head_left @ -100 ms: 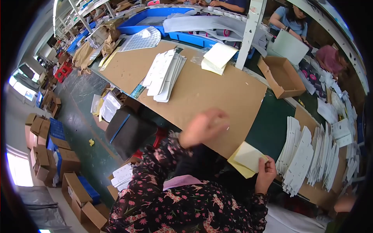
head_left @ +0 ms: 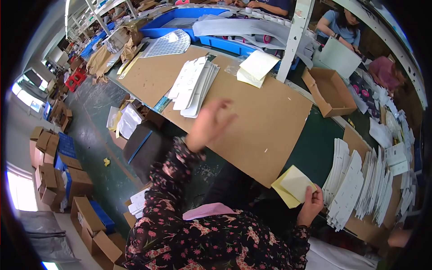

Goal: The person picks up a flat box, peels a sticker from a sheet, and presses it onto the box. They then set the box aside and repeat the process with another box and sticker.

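Observation:
My left hand [head_left: 209,126] hovers over the brown board [head_left: 252,121] on the table, empty, with its fingers apart and a little blurred. Just beyond its fingertips lies a stack of flat white die-cut cards [head_left: 193,85]. At the table's near edge, my right hand [head_left: 311,206] pinches a small pad of pale yellow sheets [head_left: 294,184] between thumb and fingers. The sheets look fanned, with a deeper yellow layer under the pale top one. Another pile of pale cream sheets [head_left: 258,65] rests at the board's far edge.
Rows of white die-cut cards [head_left: 346,180] stand to the right. An open cardboard box [head_left: 330,94] sits behind a white post [head_left: 294,38]. Blue trays [head_left: 168,22] line the back. A dark stool [head_left: 150,150] is at left. A co-worker [head_left: 339,27] sits across the table.
My left hand has moved left and away from me, toward the white card stack, and its fingers have spread. My right hand keeps hold of the yellow sheets, nearly in place.

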The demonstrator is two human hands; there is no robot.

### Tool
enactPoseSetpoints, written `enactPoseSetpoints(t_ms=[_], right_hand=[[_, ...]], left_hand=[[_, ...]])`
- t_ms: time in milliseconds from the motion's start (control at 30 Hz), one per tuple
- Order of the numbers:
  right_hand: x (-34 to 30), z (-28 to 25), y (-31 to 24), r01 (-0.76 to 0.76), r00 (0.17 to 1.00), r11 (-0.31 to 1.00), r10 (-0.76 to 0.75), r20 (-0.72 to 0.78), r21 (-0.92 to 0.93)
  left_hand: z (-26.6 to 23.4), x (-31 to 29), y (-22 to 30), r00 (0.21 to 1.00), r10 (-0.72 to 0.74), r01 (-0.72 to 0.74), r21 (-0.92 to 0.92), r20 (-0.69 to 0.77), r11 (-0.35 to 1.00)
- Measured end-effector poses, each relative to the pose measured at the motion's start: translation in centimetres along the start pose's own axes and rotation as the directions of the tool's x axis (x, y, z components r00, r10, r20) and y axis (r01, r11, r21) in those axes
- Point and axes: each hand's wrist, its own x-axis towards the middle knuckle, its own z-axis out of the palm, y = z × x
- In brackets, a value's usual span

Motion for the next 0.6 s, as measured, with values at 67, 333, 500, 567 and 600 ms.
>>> enactPoseSetpoints(t_ms=[67, 333, 500, 567, 600], right_hand=[[0.2, 0.2, 0.3, 0.034, 0.995, 0.997, -0.028, -0.096, 0.067], [0.8, 0.4, 0.6, 0.04, 0.989, 0.993, -0.024, -0.143, 0.114], [0.6, 0.5, 0.8, 0.033, 0.992, 0.996, -0.023, -0.124, 0.08], [0.5, 0.7, 0.6, 0.038, 0.989, 0.997, -0.027, -0.143, 0.072], [0.5, 0.8, 0.6, 0.041, 0.988, 0.997, -0.031, -0.154, 0.066]], left_hand=[[-3.5, 2.3, -4.5, 0.982, -0.022, 0.049, 0.142, -0.188, 0.989], [-11.1, 8.3, -15.2, 0.88, -0.389, 0.468, 0.363, -0.273, 0.805], [-10.6, 11.2, -17.9, 0.736, -0.676, 0.657, 0.298, -0.05, 0.693], [-9.2, 12.2, -17.4, 0.748, -0.663, 0.631, 0.313, -0.005, 0.71], [-8.8, 12.5, -17.1, 0.75, -0.662, 0.629, 0.312, -0.002, 0.712]])
